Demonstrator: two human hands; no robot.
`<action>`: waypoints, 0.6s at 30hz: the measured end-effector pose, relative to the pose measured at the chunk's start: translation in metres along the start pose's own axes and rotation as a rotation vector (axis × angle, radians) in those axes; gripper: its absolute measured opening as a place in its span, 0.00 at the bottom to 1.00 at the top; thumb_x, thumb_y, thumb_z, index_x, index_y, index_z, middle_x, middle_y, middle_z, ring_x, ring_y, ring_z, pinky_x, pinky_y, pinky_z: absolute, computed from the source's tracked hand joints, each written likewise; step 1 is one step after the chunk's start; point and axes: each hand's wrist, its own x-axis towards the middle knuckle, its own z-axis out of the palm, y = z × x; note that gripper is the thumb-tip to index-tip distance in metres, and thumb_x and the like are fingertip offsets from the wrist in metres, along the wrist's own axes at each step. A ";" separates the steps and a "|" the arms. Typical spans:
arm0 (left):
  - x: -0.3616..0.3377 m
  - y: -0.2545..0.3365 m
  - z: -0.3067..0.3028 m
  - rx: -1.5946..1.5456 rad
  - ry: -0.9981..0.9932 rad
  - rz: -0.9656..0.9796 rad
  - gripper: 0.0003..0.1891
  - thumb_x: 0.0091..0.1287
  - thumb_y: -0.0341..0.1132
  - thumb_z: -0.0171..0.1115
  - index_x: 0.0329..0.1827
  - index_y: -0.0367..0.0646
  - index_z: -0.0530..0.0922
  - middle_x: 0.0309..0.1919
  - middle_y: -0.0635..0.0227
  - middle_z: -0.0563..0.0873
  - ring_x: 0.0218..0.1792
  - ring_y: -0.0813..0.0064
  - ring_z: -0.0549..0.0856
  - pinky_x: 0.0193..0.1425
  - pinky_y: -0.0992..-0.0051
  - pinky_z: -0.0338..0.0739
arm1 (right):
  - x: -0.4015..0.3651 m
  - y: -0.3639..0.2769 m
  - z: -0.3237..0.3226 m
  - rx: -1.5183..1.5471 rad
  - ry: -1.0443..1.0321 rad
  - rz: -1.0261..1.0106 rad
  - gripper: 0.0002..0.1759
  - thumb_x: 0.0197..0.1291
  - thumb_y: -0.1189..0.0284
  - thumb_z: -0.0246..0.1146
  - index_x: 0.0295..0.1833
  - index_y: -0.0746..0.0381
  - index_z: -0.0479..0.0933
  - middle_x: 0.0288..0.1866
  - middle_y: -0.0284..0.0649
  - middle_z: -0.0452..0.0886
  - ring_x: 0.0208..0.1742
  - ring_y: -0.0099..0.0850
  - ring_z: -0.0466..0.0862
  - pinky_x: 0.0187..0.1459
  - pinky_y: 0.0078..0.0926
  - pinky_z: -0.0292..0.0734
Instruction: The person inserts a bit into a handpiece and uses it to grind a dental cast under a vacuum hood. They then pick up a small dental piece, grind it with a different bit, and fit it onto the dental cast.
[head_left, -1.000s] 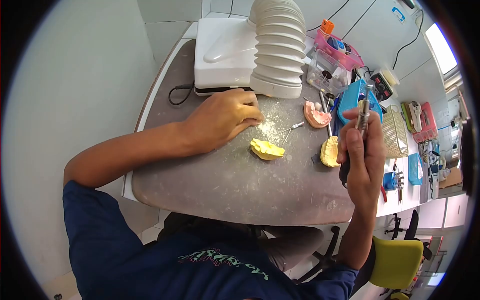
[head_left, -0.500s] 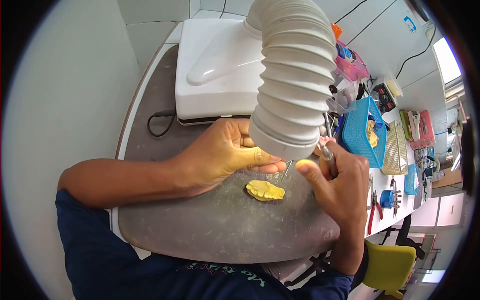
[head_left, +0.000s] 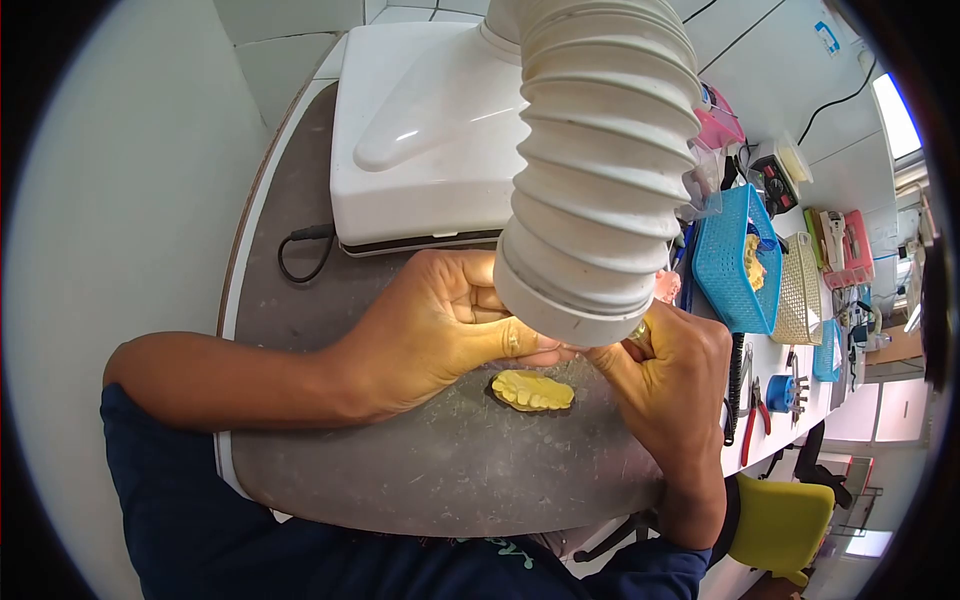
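My left hand (head_left: 470,318) is closed in a pinch just under the hose mouth, with thumb and fingertips together. A thin bent metal wire showed at these fingertips half a second ago; now it is hidden. My right hand (head_left: 672,368) is curled around a metal tool (head_left: 638,330), mostly covered by the fingers and the hose, so its kind does not show. The fingertips of both hands meet beneath the ribbed white hose (head_left: 600,180). A yellow dental cast (head_left: 533,391) lies on the grey bench top (head_left: 450,470) just below the hands.
Behind the hands stands a white machine housing (head_left: 425,130) joined to the hose. To the right are a blue basket (head_left: 735,265) with a cast inside, a cream basket (head_left: 797,290), red-handled pliers (head_left: 757,420) and a blue bur holder (head_left: 780,392). A yellow-green chair (head_left: 780,525) is beyond.
My right hand has moved left, bringing its thumb against my left fingertips. The wire has passed out of sight. The camera view has shifted slightly; the cast stays in place.
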 end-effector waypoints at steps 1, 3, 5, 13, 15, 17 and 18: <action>0.000 -0.001 0.000 0.003 0.001 0.000 0.10 0.66 0.24 0.61 0.49 0.33 0.79 0.46 0.58 0.85 0.49 0.72 0.85 0.56 0.76 0.82 | 0.000 0.000 0.000 0.009 0.011 0.012 0.25 0.51 0.55 0.72 0.21 0.62 0.70 0.13 0.38 0.72 0.14 0.37 0.75 0.19 0.32 0.66; 0.002 -0.005 -0.001 -0.008 0.010 0.013 0.11 0.66 0.23 0.60 0.50 0.33 0.79 0.46 0.59 0.85 0.49 0.72 0.85 0.57 0.76 0.82 | 0.000 0.000 0.001 0.019 0.024 0.025 0.23 0.52 0.57 0.72 0.21 0.61 0.70 0.13 0.38 0.72 0.14 0.37 0.75 0.19 0.32 0.66; 0.002 -0.005 0.000 -0.036 0.023 -0.012 0.11 0.66 0.23 0.61 0.50 0.34 0.79 0.46 0.60 0.85 0.49 0.72 0.85 0.56 0.77 0.82 | 0.000 -0.002 0.001 0.051 0.013 0.046 0.21 0.53 0.60 0.71 0.21 0.61 0.70 0.13 0.38 0.72 0.14 0.37 0.76 0.19 0.32 0.66; 0.003 -0.005 -0.002 -0.055 0.035 -0.026 0.13 0.61 0.21 0.65 0.49 0.36 0.80 0.46 0.62 0.85 0.50 0.76 0.84 0.56 0.77 0.81 | 0.000 0.000 0.004 0.061 0.040 0.044 0.22 0.52 0.59 0.71 0.20 0.61 0.69 0.12 0.37 0.71 0.13 0.36 0.75 0.18 0.32 0.66; 0.003 -0.007 -0.002 -0.162 0.023 -0.018 0.16 0.60 0.21 0.66 0.51 0.37 0.78 0.48 0.63 0.85 0.50 0.77 0.84 0.57 0.77 0.80 | -0.001 0.000 0.005 0.054 0.064 0.027 0.24 0.52 0.57 0.71 0.20 0.61 0.69 0.12 0.36 0.70 0.13 0.35 0.75 0.17 0.31 0.65; 0.001 -0.003 0.001 -0.212 0.021 -0.055 0.18 0.59 0.21 0.67 0.53 0.38 0.77 0.48 0.64 0.85 0.49 0.78 0.83 0.57 0.77 0.80 | -0.001 0.000 0.003 0.052 0.023 0.027 0.28 0.49 0.49 0.72 0.19 0.60 0.68 0.11 0.35 0.69 0.12 0.34 0.73 0.17 0.30 0.65; 0.000 -0.001 0.002 -0.266 0.018 -0.093 0.19 0.59 0.21 0.67 0.54 0.39 0.76 0.48 0.65 0.84 0.49 0.79 0.83 0.57 0.77 0.80 | -0.001 0.001 0.003 0.055 0.024 0.028 0.28 0.49 0.49 0.72 0.19 0.60 0.68 0.11 0.35 0.69 0.12 0.34 0.73 0.17 0.30 0.65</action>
